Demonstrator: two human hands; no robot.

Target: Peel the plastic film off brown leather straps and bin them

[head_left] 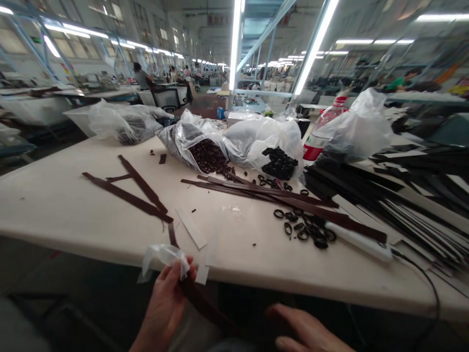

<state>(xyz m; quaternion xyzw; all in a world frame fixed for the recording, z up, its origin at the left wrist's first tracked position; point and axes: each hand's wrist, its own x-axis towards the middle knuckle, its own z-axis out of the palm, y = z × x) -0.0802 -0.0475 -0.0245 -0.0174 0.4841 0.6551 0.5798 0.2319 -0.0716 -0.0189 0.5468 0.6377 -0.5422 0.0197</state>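
My left hand (166, 296) is closed at the table's front edge, gripping a dark brown strap (205, 305) and a crumpled piece of translucent plastic film (163, 254). The strap's lower part hangs over the edge towards my lap; its narrower upper end lies on the tabletop. At the bottom of the view, my right hand (302, 327) is slightly blurred and partly cut off. Its thumb and fingers are apart with nothing visible between them. Beyond my left hand lie two more brown straps (126, 195) and a white strip (191, 229).
Bags of brown pieces (207, 154) and black pieces (280, 164) stand at the back. Brown straps (293, 198) cross the middle, near black rings (311, 230) and a white corded tool (361, 240). Black strips (366, 195) and a red-capped bottle (322, 129) are at right.
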